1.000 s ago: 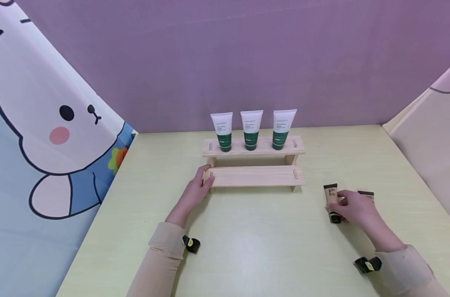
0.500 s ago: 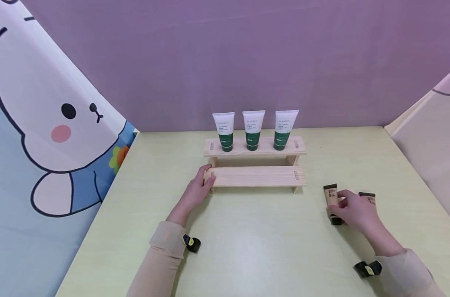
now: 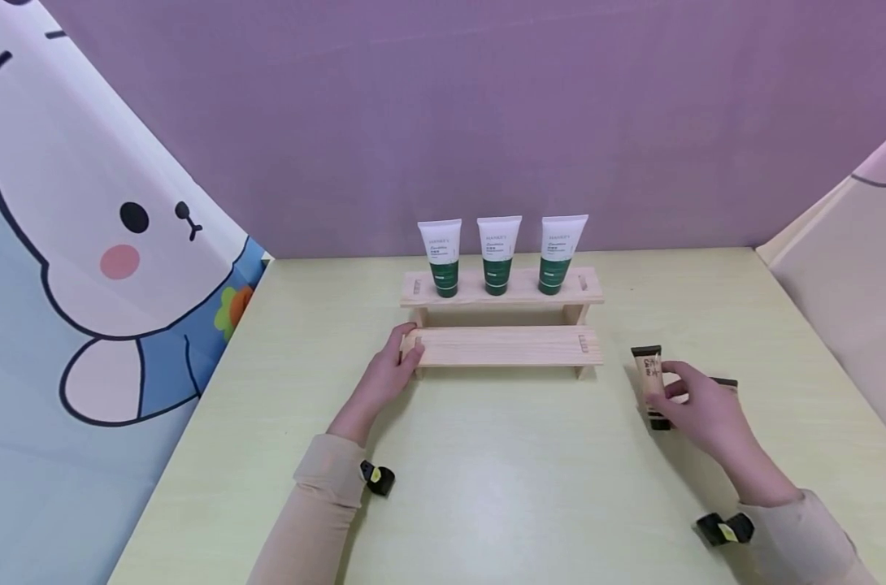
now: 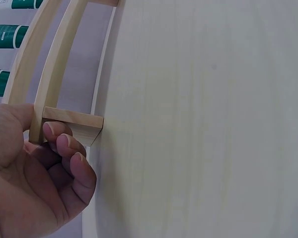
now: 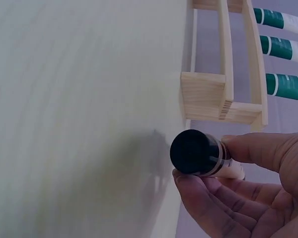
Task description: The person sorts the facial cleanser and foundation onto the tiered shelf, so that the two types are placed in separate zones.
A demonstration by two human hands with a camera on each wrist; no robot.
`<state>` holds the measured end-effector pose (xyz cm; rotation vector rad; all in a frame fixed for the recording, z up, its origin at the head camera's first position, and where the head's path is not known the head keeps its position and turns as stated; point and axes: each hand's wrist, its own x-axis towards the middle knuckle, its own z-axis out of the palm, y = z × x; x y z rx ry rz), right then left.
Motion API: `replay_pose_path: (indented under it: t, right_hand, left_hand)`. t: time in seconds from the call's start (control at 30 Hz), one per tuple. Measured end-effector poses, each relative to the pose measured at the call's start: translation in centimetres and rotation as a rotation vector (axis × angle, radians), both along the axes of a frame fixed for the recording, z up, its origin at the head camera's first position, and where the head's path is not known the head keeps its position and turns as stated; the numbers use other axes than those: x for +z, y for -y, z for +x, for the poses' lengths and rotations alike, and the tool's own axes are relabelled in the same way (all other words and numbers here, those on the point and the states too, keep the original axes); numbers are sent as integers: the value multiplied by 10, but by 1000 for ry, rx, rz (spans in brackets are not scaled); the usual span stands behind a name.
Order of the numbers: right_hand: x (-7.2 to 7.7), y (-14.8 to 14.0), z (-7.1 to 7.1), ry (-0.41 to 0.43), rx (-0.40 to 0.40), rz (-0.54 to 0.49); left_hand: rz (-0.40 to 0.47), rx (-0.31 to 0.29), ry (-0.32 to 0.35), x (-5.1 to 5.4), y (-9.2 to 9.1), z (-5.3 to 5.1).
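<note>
1 beige tube (image 3: 649, 379), head view: pinched in the right hand (image 3: 702, 410), right of the wooden rack (image 3: 509, 348); to my eye light, soft-walled | left wrist view: left hand (image 4: 39, 176) grips the rack's end | right wrist view: fingertips (image 5: 185, 184) at the black cap (image 5: 191, 152), likely the stiffest hold

The right hand (image 5: 253, 198) pinches a beige tube (image 5: 232, 170) between thumb and fingers, its round black cap (image 5: 191, 152) turned toward the camera. A soft shadow (image 5: 124, 183) falls beside it on the pale, wood-grained tabletop (image 5: 79, 74). Near the hand stands a two-tier wooden rack (image 5: 203, 94), three green-and-white tubes (image 5: 280, 48) lined up along one board, before a greyish-purple backdrop (image 5: 208, 39).
</note>
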<state>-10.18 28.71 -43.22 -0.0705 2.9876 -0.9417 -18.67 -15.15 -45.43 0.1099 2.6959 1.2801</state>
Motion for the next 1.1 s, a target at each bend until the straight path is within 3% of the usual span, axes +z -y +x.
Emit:
replay_pose_path:
  t: [0.27,1.1]
  right_hand:
    - [7,4,-3,-67,22,-29]
    - [38,35,-15,-57,42,-120]
  left_hand:
    - [0,2,-8,0,0,0]
    - [4,5,-1,0,0,0]
